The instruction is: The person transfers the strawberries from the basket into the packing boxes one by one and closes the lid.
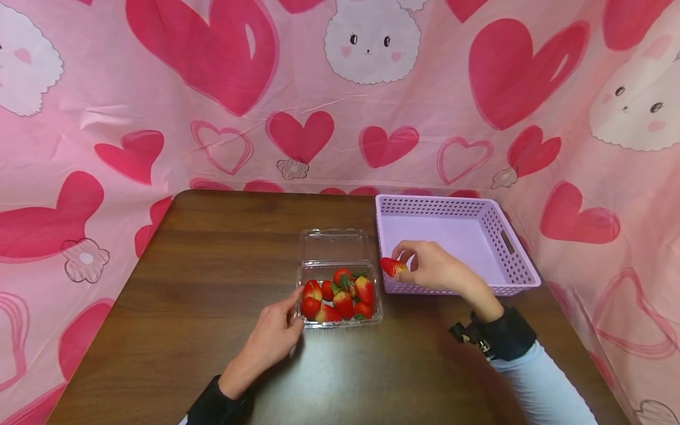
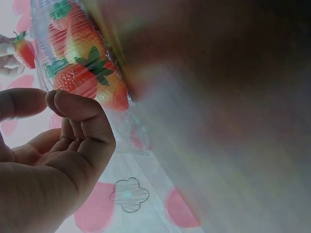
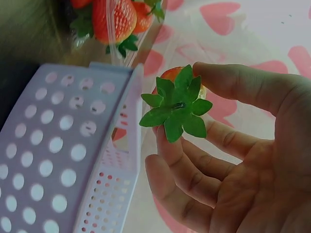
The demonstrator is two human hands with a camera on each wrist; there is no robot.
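Observation:
My right hand pinches a strawberry between thumb and fingers, at the near left corner of the lilac basket. In the right wrist view its green leafy cap faces the camera. To the left, an open clear plastic box holds several strawberries, red with paler tops and some green leaves. Beside the box's left wall is my left hand, its index finger and thumb touching the edge at separate spots. The left wrist view shows its other fingers bent below the box.
The basket has perforated walls and a handle slot on its right side. Both containers stand on a dark brown wooden table. A pink cloth with hearts and animal faces hangs behind and around the table.

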